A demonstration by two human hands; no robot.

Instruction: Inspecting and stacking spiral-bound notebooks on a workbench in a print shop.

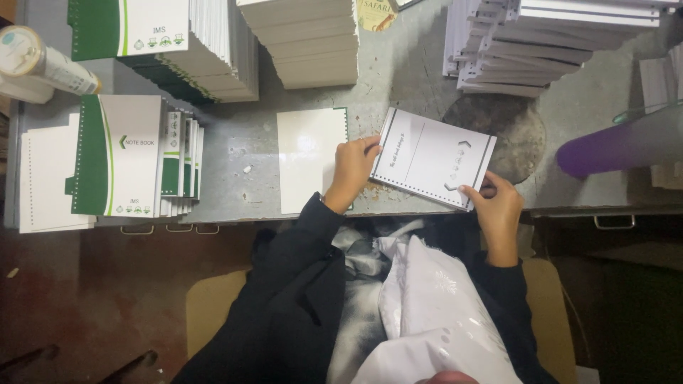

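Both hands (427,185) on white punched sheet (434,158)

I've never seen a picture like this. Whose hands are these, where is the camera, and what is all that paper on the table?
There is no machine here. The one picture comes from a camera worn on a person's head, looking straight down, so you see their own dark sleeves, lap and two bare hands.

Both hands hold one white punched sheet, tilted on the grey table: the left hand grips its left edge, the right hand pinches its near right corner. A row of small holes runs along the sheet's near edge.

Beside the left hand lies a plain white sheet, flat on the table. Further left stands a pile of green and white notebook covers, with another pile behind it. Stacks of white pages and more line the far edge. The purple blur on the right is too unclear to identify.
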